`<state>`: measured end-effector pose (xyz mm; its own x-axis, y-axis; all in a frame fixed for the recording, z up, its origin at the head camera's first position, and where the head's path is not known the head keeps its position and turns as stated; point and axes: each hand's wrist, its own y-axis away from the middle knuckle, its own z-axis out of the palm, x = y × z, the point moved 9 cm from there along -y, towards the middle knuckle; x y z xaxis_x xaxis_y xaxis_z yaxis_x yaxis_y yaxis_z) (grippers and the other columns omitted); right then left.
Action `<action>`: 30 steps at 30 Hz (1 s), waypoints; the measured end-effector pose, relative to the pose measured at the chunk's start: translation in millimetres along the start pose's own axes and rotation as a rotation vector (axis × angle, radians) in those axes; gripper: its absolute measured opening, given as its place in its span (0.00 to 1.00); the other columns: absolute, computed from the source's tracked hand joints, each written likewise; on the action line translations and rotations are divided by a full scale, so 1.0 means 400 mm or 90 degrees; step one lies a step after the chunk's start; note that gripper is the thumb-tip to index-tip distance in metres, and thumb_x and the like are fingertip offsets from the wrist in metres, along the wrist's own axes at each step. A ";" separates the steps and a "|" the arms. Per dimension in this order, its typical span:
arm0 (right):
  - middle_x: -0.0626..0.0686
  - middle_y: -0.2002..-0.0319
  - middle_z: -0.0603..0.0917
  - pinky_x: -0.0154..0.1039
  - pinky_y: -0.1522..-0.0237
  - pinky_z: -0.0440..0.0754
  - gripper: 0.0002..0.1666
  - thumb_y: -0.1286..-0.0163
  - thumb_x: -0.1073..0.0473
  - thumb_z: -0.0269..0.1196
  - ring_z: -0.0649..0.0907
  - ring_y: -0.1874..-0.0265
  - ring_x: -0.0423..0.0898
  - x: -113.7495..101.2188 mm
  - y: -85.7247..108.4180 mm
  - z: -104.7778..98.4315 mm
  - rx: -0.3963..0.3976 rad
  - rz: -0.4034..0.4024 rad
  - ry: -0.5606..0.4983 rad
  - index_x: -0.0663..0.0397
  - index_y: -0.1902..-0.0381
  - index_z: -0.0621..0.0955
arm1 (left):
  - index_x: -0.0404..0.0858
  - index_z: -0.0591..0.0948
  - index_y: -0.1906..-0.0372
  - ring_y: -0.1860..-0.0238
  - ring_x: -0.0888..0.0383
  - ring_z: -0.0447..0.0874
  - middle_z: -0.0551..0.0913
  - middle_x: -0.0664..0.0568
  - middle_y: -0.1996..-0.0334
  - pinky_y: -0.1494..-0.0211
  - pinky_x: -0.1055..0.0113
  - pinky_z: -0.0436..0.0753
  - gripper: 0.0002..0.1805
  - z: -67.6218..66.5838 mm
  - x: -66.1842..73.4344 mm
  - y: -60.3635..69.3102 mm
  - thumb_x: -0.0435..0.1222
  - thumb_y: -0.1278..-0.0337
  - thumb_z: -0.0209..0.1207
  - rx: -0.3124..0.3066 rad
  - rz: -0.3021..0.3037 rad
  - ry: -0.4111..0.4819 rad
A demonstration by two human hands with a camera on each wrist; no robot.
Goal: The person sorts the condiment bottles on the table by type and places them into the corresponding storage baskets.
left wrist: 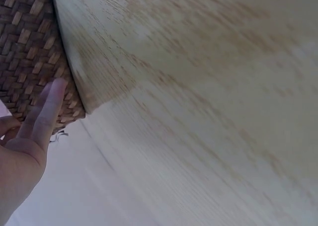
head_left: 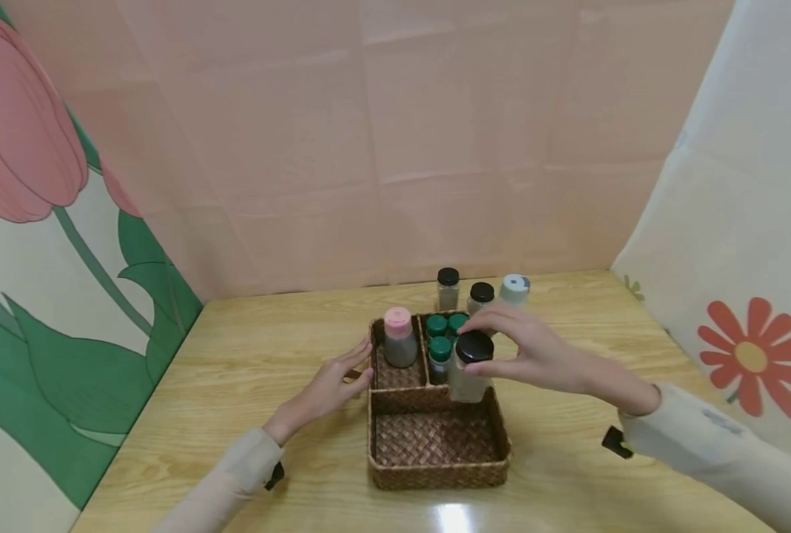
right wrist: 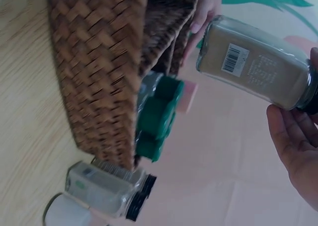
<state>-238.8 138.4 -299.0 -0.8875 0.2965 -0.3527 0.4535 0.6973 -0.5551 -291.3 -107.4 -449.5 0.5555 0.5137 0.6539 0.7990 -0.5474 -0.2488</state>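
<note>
My right hand [head_left: 524,348] grips a square glass spice jar [right wrist: 256,62] by its black lid [head_left: 474,346], holding it above the woven basket [head_left: 438,475]. A barcode label and pale brown powder show on that jar in the right wrist view. Against the basket's left outer wall rests my left hand [head_left: 328,385], its fingers extended along the weave [left wrist: 35,52]. In the basket's back left compartment stands a pink-capped bottle [head_left: 400,340]. Several green-capped jars [head_left: 439,349] fill the back right compartment, partly hidden by the held jar. The wide front compartment shows its bare woven bottom.
Behind the basket on the wooden table [head_left: 268,326] stand two black-lidded jars, one at the back [head_left: 448,289] and one nearer [head_left: 481,295]. A pale-capped container [head_left: 515,289] is beside them, partly behind my right hand. A pink cloth [head_left: 435,148] hangs at the table's back edge.
</note>
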 end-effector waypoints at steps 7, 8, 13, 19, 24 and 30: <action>0.40 0.49 0.78 0.39 0.59 0.82 0.26 0.37 0.48 0.72 0.78 0.54 0.37 -0.018 -0.038 0.050 -0.081 0.051 -0.030 0.43 0.42 0.78 | 0.36 0.58 0.25 0.54 0.54 0.87 0.51 0.44 0.23 0.55 0.73 0.83 0.30 -0.003 -0.004 0.000 0.41 0.24 0.51 0.005 -0.017 0.036; 0.40 0.49 0.78 0.39 0.60 0.82 0.26 0.36 0.47 0.71 0.78 0.56 0.37 -0.021 -0.044 0.059 -0.095 0.054 -0.031 0.43 0.42 0.78 | 0.36 0.59 0.25 0.53 0.54 0.87 0.51 0.45 0.23 0.55 0.73 0.83 0.30 -0.003 -0.004 0.000 0.41 0.24 0.51 0.005 -0.018 0.038; 0.39 0.53 0.78 0.35 0.66 0.81 0.27 0.35 0.41 0.68 0.78 0.63 0.35 -0.034 -0.071 0.103 -0.156 0.062 -0.021 0.45 0.43 0.78 | 0.34 0.59 0.25 0.53 0.55 0.87 0.51 0.45 0.23 0.54 0.73 0.82 0.31 -0.002 -0.007 0.001 0.42 0.24 0.51 0.006 -0.018 0.032; 0.40 0.54 0.78 0.35 0.64 0.81 0.28 0.35 0.39 0.67 0.78 0.63 0.35 -0.047 -0.099 0.146 -0.196 0.047 -0.017 0.47 0.45 0.79 | 0.32 0.59 0.25 0.54 0.56 0.87 0.51 0.46 0.23 0.53 0.72 0.82 0.31 -0.003 -0.006 0.000 0.43 0.24 0.50 0.007 -0.015 0.023; 0.44 0.53 0.78 0.33 0.65 0.81 0.28 0.35 0.40 0.68 0.78 0.64 0.34 -0.050 -0.112 0.180 -0.215 0.024 -0.007 0.51 0.46 0.81 | 0.35 0.59 0.25 0.54 0.56 0.87 0.51 0.46 0.23 0.53 0.72 0.82 0.31 -0.002 -0.005 0.000 0.43 0.24 0.50 0.008 -0.015 0.019; 0.48 0.52 0.80 0.33 0.64 0.81 0.28 0.36 0.41 0.69 0.79 0.62 0.37 -0.048 -0.122 0.209 -0.242 0.033 -0.007 0.54 0.47 0.81 | 0.32 0.59 0.25 0.53 0.55 0.87 0.51 0.44 0.23 0.54 0.72 0.83 0.32 -0.002 -0.005 -0.001 0.43 0.23 0.49 0.003 -0.010 0.027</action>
<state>-236.9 44.3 -328.0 -0.8623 0.3320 -0.3824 0.4335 0.8743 -0.2184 -292.9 -108.8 -450.4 0.5327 0.4933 0.6877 0.8085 -0.5366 -0.2414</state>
